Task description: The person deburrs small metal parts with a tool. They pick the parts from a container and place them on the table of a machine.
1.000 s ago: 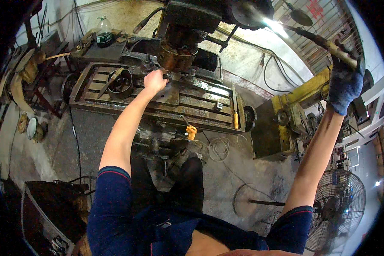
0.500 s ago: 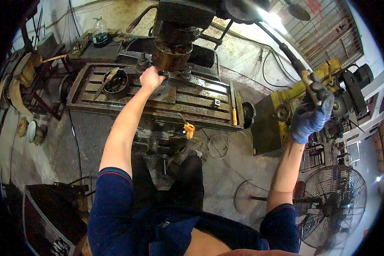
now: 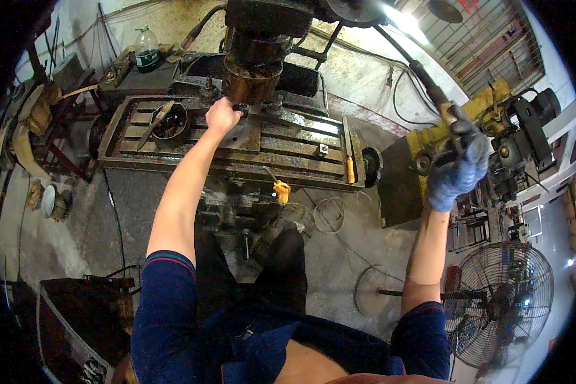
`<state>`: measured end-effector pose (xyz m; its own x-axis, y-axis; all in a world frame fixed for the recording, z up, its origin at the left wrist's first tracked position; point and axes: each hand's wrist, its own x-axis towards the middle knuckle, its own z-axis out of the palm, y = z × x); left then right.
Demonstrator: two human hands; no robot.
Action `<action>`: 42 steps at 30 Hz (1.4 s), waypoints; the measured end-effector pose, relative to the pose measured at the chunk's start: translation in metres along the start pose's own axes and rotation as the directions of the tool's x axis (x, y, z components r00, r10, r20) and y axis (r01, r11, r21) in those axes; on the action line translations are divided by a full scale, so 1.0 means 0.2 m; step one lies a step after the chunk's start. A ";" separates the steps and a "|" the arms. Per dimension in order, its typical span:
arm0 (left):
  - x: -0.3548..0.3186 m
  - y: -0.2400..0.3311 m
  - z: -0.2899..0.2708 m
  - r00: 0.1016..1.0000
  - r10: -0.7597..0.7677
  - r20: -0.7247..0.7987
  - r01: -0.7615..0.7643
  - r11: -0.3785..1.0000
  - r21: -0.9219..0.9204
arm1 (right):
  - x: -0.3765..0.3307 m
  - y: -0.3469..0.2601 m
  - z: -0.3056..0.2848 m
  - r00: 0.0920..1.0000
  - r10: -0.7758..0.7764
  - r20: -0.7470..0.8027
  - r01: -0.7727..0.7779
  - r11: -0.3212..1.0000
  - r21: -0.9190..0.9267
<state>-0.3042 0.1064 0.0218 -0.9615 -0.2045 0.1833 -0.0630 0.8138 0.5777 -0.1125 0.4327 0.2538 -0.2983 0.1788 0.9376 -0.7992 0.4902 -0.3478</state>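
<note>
My bare left hand [image 3: 223,116] is closed just below the round, rust-brown spindle head [image 3: 252,78] of a machine. Something dark shows at its fingertips, too hidden to name. Under that hand lies the slotted metal worktable [image 3: 301,148]. On the right, my right hand [image 3: 459,171], in a blue-grey glove, is raised and wrapped around the end of a long lever handle [image 3: 422,75] that runs up to the machine. The grip inside the glove is partly hidden.
On the worktable are a dark round pot [image 3: 171,128] with a brush-like tool across it, a small metal block [image 3: 323,150] and a yellow-handled file [image 3: 350,168]. A yellow-handled tool [image 3: 281,192] is at the front edge. A standing fan [image 3: 499,307] is close on my right.
My right hand and the lever end have shifted slightly to the left. My left hand stays closed at the same place under the spindle head.
</note>
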 end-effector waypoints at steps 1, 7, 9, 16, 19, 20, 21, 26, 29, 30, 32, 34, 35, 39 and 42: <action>0.00 0.01 0.00 1.000 -0.001 0.013 0.001 1.000 0.007 | -0.03 0.01 0.00 1.000 0.002 -0.016 -0.002 1.000 -0.003; 0.02 -0.03 0.03 0.999 0.002 -0.038 -0.003 1.000 -0.010 | 0.02 -0.03 0.01 1.000 0.010 0.001 -0.010 0.994 -0.111; 0.02 -0.02 0.01 1.000 -0.006 0.000 0.006 1.000 -0.011 | -0.02 -0.06 0.05 0.999 -0.033 0.000 0.033 0.999 -0.018; 0.04 -0.04 0.02 1.000 0.001 0.017 -0.001 1.000 0.009 | 0.08 -0.08 0.04 0.997 -0.030 0.068 0.031 0.999 -0.014; 0.04 -0.02 0.03 1.000 0.007 0.030 -0.008 0.999 0.040 | -0.05 -0.01 0.01 1.000 0.005 -0.001 -0.005 1.000 0.005; 0.03 0.00 0.03 0.999 0.007 0.042 -0.008 1.000 0.027 | -0.11 0.06 0.00 0.996 -0.006 -0.093 0.012 0.998 0.065; 0.03 0.00 0.03 1.000 0.012 0.027 -0.013 0.999 0.032 | -0.10 0.05 0.03 0.996 -0.005 -0.090 0.013 0.996 0.091; 0.06 -0.08 0.00 0.980 -0.035 0.198 0.044 0.998 -0.042 | -0.07 -0.01 0.10 0.998 -0.047 -0.029 0.053 0.968 0.246; -0.04 -0.03 -0.06 0.976 0.061 0.207 0.011 0.943 -0.332 | -0.07 0.01 0.05 1.000 -0.002 -0.023 0.007 0.972 0.234; -0.07 -0.06 -0.08 0.972 0.108 0.209 -0.021 0.925 -0.380 | -0.08 0.00 0.05 0.999 0.041 -0.031 -0.034 0.976 0.214; -0.11 -0.13 -0.14 0.958 0.199 0.206 -0.080 0.877 -0.474 | -0.10 -0.05 0.07 0.996 0.082 -0.046 -0.074 0.985 0.156; -0.16 -0.18 -0.22 0.937 0.222 0.270 -0.042 0.837 -0.545 | -0.12 -0.03 0.07 0.995 0.081 -0.054 -0.068 0.974 0.215; -0.18 -0.21 -0.25 0.924 0.235 0.301 -0.019 0.815 -0.579 | -0.13 -0.04 0.08 0.994 0.087 -0.061 -0.073 0.975 0.211; -0.26 -0.18 -0.51 0.836 0.292 0.464 -0.103 0.915 -0.391 | -0.16 -0.04 0.07 0.990 0.119 -0.080 -0.098 0.968 0.229; -0.36 -0.17 -0.75 0.798 0.329 0.506 -0.255 0.944 -0.211 | -0.19 -0.04 0.10 0.980 0.170 -0.106 -0.132 0.948 0.291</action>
<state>-0.1927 0.0111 0.1078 -0.9229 0.3793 -0.0662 0.2422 0.7055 0.6660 -0.1063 0.4052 0.2208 -0.3722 0.3490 0.8600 -0.8695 0.1929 -0.4546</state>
